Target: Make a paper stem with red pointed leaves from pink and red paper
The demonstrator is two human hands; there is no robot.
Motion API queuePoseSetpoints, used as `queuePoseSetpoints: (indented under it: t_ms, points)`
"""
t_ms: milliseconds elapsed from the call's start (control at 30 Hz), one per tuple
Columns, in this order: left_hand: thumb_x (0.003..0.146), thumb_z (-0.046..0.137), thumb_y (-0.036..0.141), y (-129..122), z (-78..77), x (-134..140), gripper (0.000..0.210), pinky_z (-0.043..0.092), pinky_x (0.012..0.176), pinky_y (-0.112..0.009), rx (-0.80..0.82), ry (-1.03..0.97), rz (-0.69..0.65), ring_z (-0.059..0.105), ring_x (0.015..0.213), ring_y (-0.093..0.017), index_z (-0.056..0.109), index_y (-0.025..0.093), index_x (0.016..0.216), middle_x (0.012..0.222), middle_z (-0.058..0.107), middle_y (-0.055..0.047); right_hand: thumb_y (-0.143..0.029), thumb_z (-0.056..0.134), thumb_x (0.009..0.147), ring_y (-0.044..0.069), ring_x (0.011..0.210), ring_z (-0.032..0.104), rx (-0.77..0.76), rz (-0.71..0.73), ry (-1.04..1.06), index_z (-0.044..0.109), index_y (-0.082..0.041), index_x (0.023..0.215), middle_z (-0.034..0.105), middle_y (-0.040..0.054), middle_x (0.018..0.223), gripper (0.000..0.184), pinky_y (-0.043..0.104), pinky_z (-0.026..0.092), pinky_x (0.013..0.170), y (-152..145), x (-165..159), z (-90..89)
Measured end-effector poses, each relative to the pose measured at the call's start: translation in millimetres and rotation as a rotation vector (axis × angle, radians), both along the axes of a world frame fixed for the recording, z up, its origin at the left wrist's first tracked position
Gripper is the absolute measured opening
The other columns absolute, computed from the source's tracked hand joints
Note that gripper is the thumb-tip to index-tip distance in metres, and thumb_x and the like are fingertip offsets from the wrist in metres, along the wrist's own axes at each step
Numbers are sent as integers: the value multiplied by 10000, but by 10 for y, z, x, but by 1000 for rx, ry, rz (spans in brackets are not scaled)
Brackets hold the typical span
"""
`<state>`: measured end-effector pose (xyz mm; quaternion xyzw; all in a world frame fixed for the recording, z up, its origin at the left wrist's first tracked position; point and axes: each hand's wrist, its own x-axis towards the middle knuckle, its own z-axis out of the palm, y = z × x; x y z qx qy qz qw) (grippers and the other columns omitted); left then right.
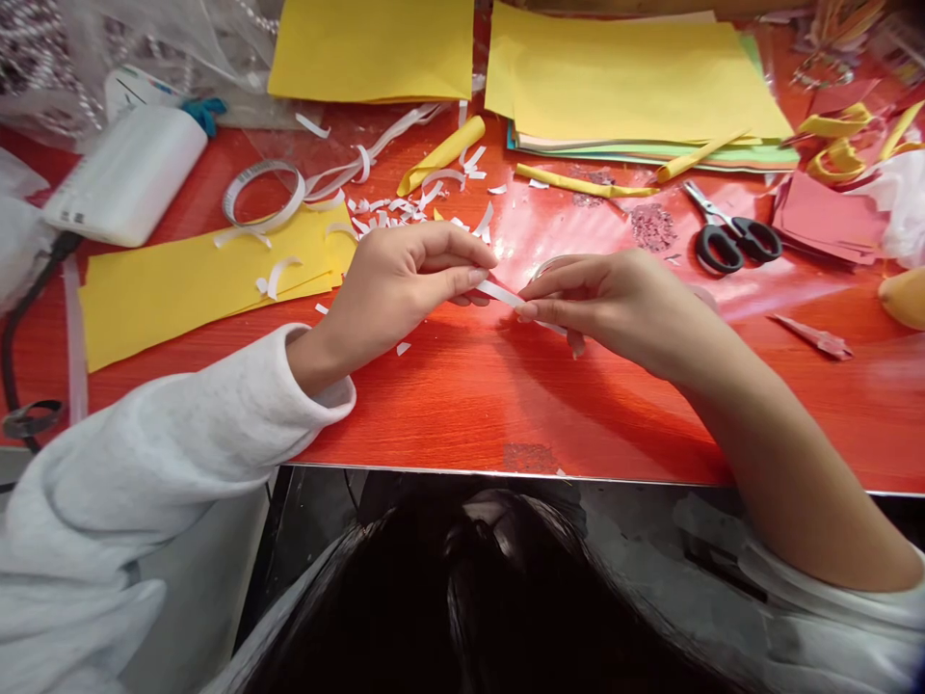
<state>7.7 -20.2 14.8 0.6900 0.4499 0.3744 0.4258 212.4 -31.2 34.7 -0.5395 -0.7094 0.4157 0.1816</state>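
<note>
A narrow white strip (502, 293), which looks like tape or its backing paper, runs between my two hands above the red table (434, 405). My left hand (409, 275) pinches one end between thumb and fingers. The fingers of my right hand (614, 301) are closed on the strip's other part. A pale curved edge shows behind the right fingers, mostly hidden, so I cannot tell what it belongs to. Curled white scraps (390, 212) lie just beyond my left hand, with a rolled yellow paper (442, 156) behind them.
A tape roll (264, 195) rests near yellow paper strips (209, 275) on the left, beside a white power bank-like box (130, 178). Stacked yellow sheets (636, 77) lie at the back. On the right are black-handled scissors (733, 236) and pink paper pieces (831, 217).
</note>
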Motion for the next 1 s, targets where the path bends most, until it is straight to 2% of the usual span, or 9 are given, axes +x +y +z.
queuePoseSetpoints:
  t_ms: [267,433,700,867,1000]
  points:
    - [782,618,172,15,12,-8,113,596,816,-330,-20,-7,-8,684,892,-183,670,191,880,859,676,21,-373,615,812,85,484,514,26,5,-33,696,-128,802,598,37,672,258,259,392,495,-11,-16,27]
    - [772,631,182,37,13,-19,105,605,793,-320,-48,1,-22,692,846,-177,669,183,869,839,683,16,-417,598,813,92,503,531,42,39,-36,704,-144,816,623,52,729,293,255,413,490,-8,2,-1]
    - [756,638,148,49,31,-15,69,604,719,-292,-98,58,-23,695,727,-159,674,154,815,768,684,1,-340,596,821,88,505,503,32,62,-55,717,-153,904,641,56,770,238,257,410,482,-20,-1,14]
    - [777,628,168,46,31,-26,59,594,734,-324,-144,71,-44,700,769,-188,665,152,819,751,675,-11,-318,604,814,94,526,499,29,32,-64,717,-158,939,624,41,713,233,257,399,496,-36,-17,29]
    - [789,617,193,50,30,-44,77,578,744,-334,-161,115,-86,697,759,-192,673,169,836,680,668,-5,-306,608,805,94,531,496,55,48,-110,724,-154,888,628,38,709,209,262,388,519,-32,-19,25]
